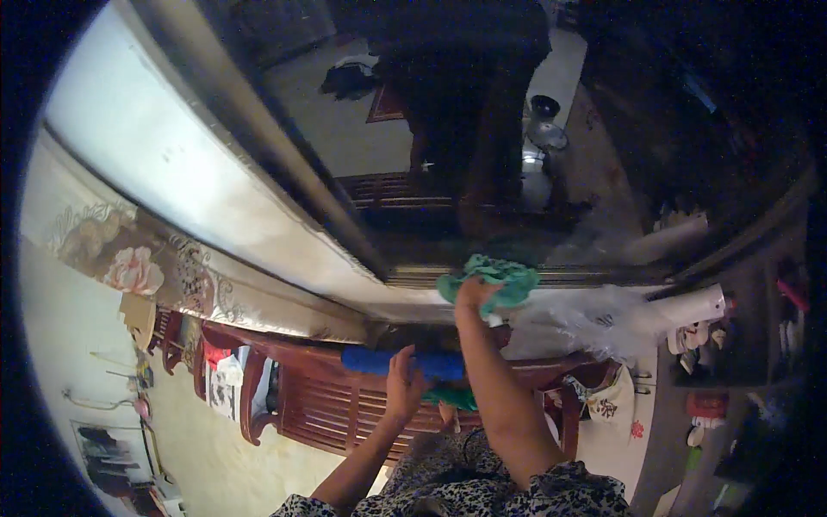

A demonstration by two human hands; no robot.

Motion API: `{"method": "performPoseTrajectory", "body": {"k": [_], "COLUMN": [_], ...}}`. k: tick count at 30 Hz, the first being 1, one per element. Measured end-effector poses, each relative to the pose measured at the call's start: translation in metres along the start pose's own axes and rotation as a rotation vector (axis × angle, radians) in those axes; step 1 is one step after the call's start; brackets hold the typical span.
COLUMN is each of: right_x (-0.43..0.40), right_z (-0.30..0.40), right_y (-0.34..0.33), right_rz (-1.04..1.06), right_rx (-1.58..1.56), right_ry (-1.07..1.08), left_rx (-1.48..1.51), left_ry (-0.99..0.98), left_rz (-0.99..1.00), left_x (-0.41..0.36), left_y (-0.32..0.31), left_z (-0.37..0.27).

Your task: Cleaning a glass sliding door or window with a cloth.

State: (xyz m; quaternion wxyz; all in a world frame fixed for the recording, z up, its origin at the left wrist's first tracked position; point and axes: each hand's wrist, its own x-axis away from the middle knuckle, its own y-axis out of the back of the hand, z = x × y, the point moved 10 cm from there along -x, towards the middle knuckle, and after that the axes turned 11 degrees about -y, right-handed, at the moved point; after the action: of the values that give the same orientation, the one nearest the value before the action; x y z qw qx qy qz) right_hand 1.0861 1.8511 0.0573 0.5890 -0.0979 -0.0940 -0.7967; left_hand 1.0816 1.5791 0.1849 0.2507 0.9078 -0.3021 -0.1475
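My right hand (477, 292) presses a crumpled green cloth (517, 276) against the metal frame (568, 276) along the bottom of a dark window pane (452, 213). The glass reflects the room. My left hand (404, 386) is lower and to the left, raised with its fingers up and apart from the thumb. Nothing shows in it. Just behind its fingers lies a long blue object (365, 362), along the top of a red-brown wooden bench (316, 388). Whether that hand touches the blue object, I cannot tell. A second green item (455, 397) is partly hidden between my arms.
A clear plastic bag (601, 320) and a white roll (691, 307) lie at the right of the sill. Flowered curtain fabric (136, 271) hangs at the left. Papers (225, 388) rest on the bench's left part. A printed cloth bag (610, 400) is at the right.
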Motion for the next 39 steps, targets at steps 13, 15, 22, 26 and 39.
{"method": "performPoseTrajectory", "body": {"k": [13, 15, 22, 26, 39], "right_x": [0.237, 0.156, 0.219, 0.263, 0.198], "right_z": [0.149, 0.153, 0.417, 0.459, 0.138], "right_y": [-0.088, -0.102, -0.018, -0.015, -0.062], "right_rz": [1.937, 1.604, 1.014, 0.580, 0.887], "right_rx": [-0.761, -0.431, -0.327, -0.056, 0.700], "right_ry": [-0.871, 0.029, 0.647, 1.296, 1.330], "left_rx": [0.151, 0.274, 0.358, 0.322, 0.272], "left_ry": [-0.010, -0.051, -0.160, -0.131, 0.022], "left_rz": [-0.368, -0.372, -0.487, -0.538, -0.453], "left_x": [0.006, -0.031, -0.036, -0.036, -0.023], "left_y": [0.100, 0.079, 0.104, 0.087, 0.066], "left_z": [0.015, -0.008, -0.040, -0.026, 0.014]}}
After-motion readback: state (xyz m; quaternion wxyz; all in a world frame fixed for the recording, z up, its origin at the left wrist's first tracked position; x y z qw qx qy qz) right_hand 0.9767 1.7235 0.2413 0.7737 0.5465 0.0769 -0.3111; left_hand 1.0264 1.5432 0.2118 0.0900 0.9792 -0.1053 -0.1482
